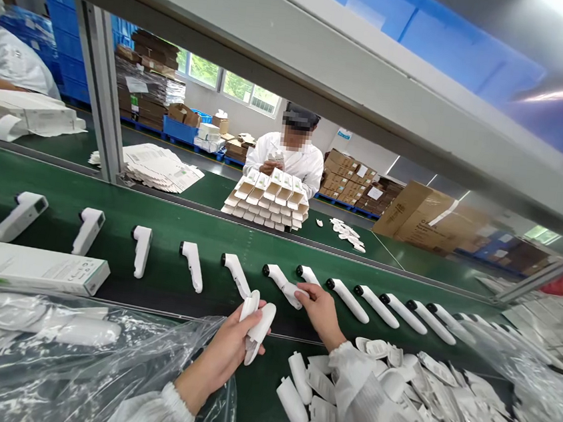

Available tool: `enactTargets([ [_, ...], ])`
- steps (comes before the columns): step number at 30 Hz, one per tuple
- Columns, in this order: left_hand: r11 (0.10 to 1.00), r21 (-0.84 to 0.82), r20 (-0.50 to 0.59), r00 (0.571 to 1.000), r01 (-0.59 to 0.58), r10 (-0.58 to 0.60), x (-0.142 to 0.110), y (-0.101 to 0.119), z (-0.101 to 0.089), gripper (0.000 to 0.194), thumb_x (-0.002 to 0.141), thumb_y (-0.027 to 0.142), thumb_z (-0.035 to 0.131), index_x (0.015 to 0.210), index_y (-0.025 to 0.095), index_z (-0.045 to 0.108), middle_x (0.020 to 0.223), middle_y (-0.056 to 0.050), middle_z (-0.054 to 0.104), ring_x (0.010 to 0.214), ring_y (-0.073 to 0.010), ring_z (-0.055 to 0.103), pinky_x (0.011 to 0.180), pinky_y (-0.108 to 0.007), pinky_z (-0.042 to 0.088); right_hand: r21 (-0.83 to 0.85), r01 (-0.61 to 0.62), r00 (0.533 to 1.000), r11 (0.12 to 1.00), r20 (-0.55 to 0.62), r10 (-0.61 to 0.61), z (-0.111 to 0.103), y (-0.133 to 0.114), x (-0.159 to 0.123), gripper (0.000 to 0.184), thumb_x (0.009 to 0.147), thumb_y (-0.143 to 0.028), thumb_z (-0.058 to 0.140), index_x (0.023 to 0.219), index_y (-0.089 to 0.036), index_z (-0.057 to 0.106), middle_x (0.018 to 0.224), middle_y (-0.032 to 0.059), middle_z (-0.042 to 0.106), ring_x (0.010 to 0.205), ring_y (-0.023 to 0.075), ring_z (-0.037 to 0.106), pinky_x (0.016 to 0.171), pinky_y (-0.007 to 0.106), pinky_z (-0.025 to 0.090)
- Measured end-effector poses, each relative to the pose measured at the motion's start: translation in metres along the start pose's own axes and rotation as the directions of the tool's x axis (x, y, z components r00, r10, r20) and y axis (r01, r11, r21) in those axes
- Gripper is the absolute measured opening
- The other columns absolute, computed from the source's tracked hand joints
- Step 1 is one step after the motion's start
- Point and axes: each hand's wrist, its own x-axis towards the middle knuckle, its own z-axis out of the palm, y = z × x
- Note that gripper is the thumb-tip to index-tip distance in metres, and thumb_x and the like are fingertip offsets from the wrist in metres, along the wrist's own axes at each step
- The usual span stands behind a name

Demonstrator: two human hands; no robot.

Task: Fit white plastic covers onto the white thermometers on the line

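My left hand (230,346) is closed around two white thermometer bodies (255,326), held just above the near edge of the green conveyor belt (169,226). My right hand (319,309) reaches onto the belt and its fingers pinch the handle end of a white thermometer (284,285) lying there. A long row of the same white thermometers (377,306) lies across the belt, spaced evenly from left to right.
White plastic parts (424,387) are heaped at the lower right. A clear plastic bag (70,350) with white items lies lower left, a white carton (28,268) above it. Across the belt a person in white (287,158) stands behind stacked white boxes (270,200).
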Motion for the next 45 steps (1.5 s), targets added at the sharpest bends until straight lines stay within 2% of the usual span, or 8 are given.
enactTargets([
  [5, 1.0, -0.024, -0.026, 1.0, 0.008, -0.008, -0.001, -0.001, 0.001, 0.042, 0.087, 0.016, 0.065, 0.128, 0.016, 0.056, 0.118, -0.014, 0.061, 0.09, -0.0233, 0.062, 0.069, -0.037, 0.06, -0.459, 0.396, 0.918, 0.795, 0.167, -0.36, -0.005, 0.022, -0.006, 0.031, 0.086, -0.018, 0.051, 0.11, -0.019, 0.071, 0.113, 0.0111, 0.067, 0.11, 0.028, 0.06, 0.103, 0.047, 0.046],
  [13, 0.998, 0.064, 0.008, 1.0, -0.019, 0.019, 0.002, -0.006, -0.002, 0.063, 0.073, 0.034, 0.084, 0.127, 0.017, 0.056, 0.098, -0.011, 0.066, 0.095, -0.0273, 0.063, 0.078, -0.045, 0.063, -0.618, 0.283, 0.959, 0.734, 0.197, -0.204, -0.009, 0.034, 0.003, 0.051, 0.088, -0.009, 0.044, 0.138, -0.011, 0.052, 0.13, 0.0162, 0.061, 0.12, 0.028, 0.057, 0.106, 0.043, 0.045],
  [19, 0.981, 0.166, 0.018, 0.995, -0.098, 0.097, 0.005, -0.01, 0.001, 0.068, 0.064, 0.048, 0.088, 0.118, 0.016, 0.062, 0.106, -0.009, 0.064, 0.073, -0.0166, 0.057, 0.058, -0.034, 0.061, -0.651, 0.277, 0.96, 0.706, 0.21, -0.183, -0.02, 0.041, 0.011, 0.045, 0.094, -0.017, 0.045, 0.137, -0.009, 0.055, 0.116, 0.0173, 0.066, 0.112, 0.0307, 0.061, 0.1, 0.045, 0.048],
  [23, 0.967, 0.237, 0.029, 0.995, -0.097, 0.093, 0.003, -0.009, 0.003, 0.068, 0.066, 0.053, 0.085, 0.119, 0.016, 0.062, 0.09, -0.005, 0.063, 0.065, -0.0143, 0.055, 0.054, -0.029, 0.058, -0.623, 0.261, 0.965, 0.738, 0.193, -0.179, -0.028, 0.02, 0.003, 0.043, 0.094, -0.027, 0.052, 0.136, -0.017, 0.057, 0.128, 0.0166, 0.06, 0.121, 0.0329, 0.055, 0.105, 0.05, 0.044],
  [26, 0.949, 0.3, 0.061, 0.994, -0.1, 0.085, -0.001, -0.007, 0.005, 0.065, 0.068, 0.055, 0.082, 0.115, 0.015, 0.063, 0.08, -0.002, 0.06, 0.062, -0.0145, 0.055, 0.052, -0.028, 0.055, -0.395, 0.199, 0.96, 0.897, 0.264, -0.096, -0.027, -0.021, -0.016, 0.051, 0.095, -0.045, 0.056, 0.14, -0.023, 0.053, 0.141, 0.0133, 0.051, 0.12, 0.0292, 0.055, 0.1, 0.045, 0.048],
  [32, 0.908, 0.395, 0.123, 0.988, -0.137, 0.095, -0.003, -0.01, 0.004, 0.057, 0.077, 0.056, 0.074, 0.117, 0.018, 0.063, 0.086, -0.003, 0.064, 0.063, -0.0149, 0.057, 0.054, -0.027, 0.053, -0.008, 0.133, 0.691, 0.991, 0.718, -0.087, -0.015, -0.085, -0.037, 0.04, 0.083, -0.037, 0.074, 0.121, -0.028, 0.069, 0.11, 0.0033, 0.067, 0.089, 0.0181, 0.063, 0.075, 0.028, 0.051],
  [39, 0.992, 0.058, -0.097, 0.988, -0.112, 0.117, 0.007, -0.012, -0.002, 0.052, 0.081, 0.029, 0.074, 0.128, 0.019, 0.055, 0.111, -0.012, 0.065, 0.1, -0.0265, 0.063, 0.063, -0.031, 0.057, 0.055, -0.115, 0.923, 0.992, 0.374, 0.087, -0.009, -0.05, -0.007, 0.019, 0.074, -0.031, 0.073, 0.087, -0.019, 0.066, 0.08, 0.0007, 0.066, 0.074, 0.018, 0.062, 0.071, 0.03, 0.049],
  [45, 0.994, -0.067, -0.103, 0.991, -0.089, 0.082, 0.003, -0.008, -0.001, 0.046, 0.083, 0.016, 0.071, 0.126, 0.021, 0.056, 0.111, -0.011, 0.065, 0.104, -0.0259, 0.064, 0.081, -0.038, 0.06, -0.371, 0.068, 0.993, 0.926, 0.113, -0.028, 0.004, -0.016, -0.011, 0.01, 0.079, -0.031, 0.063, 0.078, -0.022, 0.059, 0.078, 0.002, 0.063, 0.078, 0.0218, 0.062, 0.073, 0.033, 0.046],
])
